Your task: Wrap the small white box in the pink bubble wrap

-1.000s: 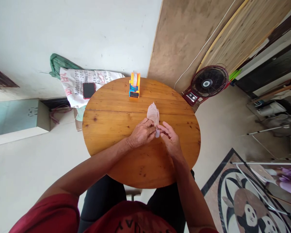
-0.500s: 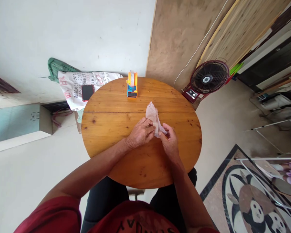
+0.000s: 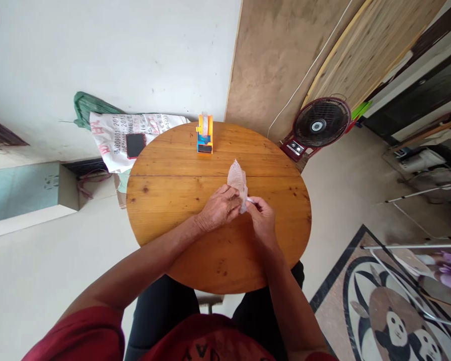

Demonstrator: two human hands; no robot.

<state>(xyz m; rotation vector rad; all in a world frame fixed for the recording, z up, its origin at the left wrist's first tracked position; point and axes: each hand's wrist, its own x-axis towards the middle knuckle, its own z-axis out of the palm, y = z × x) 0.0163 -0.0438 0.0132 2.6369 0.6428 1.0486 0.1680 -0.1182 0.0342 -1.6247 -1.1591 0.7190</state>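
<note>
Holding a pale, thin sheet (image 3: 237,178) over the middle of the round table (image 3: 218,260), both hands at its lower end. Left hand (image 3: 221,206) has fingers curled and gripping the left side; thumb placement mostly hidden. Right hand (image 3: 262,215) is closed in a pinch on the lower right edge, thumb and forefinger together. Upper part sticks out past the left fingers, tip pointing away from the person. Can't tell if the sheet rests on the wood or sits just above it.

Main risk: tearing. Material looks flimsy and crinkled, grips are close together, so a hard or uneven pull by the right hand would likely rip the edge. Second: slipping. Only a small bit shows at the right pinch, so a loose thumb could lose it. Third: creasing or bunching, if the left fingers squeeze too tight or the layers, if there is more than one, catch on each other. The free tip seems unsupported by fingers and could fold over.

Draught possible too: fan (image 3: 317,125) stands just off the table's far right; can't tell if it's running. Tape dispenser (image 3: 205,140) is at the far edge, well apart from both hands, so a knock looks unlikely.
</note>
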